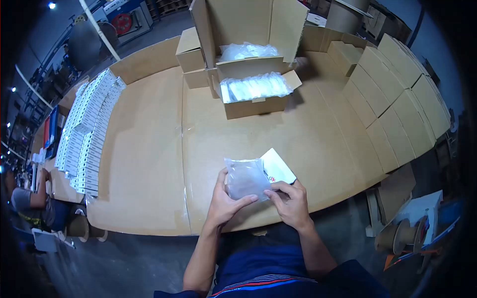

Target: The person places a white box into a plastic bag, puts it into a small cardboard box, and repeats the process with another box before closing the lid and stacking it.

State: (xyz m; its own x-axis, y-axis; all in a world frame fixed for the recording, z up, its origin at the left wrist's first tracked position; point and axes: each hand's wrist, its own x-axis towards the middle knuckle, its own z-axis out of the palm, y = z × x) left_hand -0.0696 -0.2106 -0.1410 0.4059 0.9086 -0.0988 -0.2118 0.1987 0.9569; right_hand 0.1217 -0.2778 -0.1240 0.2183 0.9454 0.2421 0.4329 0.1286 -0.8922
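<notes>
Here, lower centre of frame, left hand [224, 201] and right hand [290, 201] each with grip closed on a clear plastic bag [246, 178], small white box [277, 168] partly tucked behind it, just above the cardboard-covered surface [149, 164], open carton [256, 94] at top centre.

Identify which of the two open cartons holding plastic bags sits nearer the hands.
The shallow front carton, its bags lying flat; the tall-flapped carton stands behind it, farther away.

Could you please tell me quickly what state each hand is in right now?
Left hand: closed, holding the clear plastic bag.
Right hand: closed, pinching the same bag's corner, next to the small white box.
</notes>
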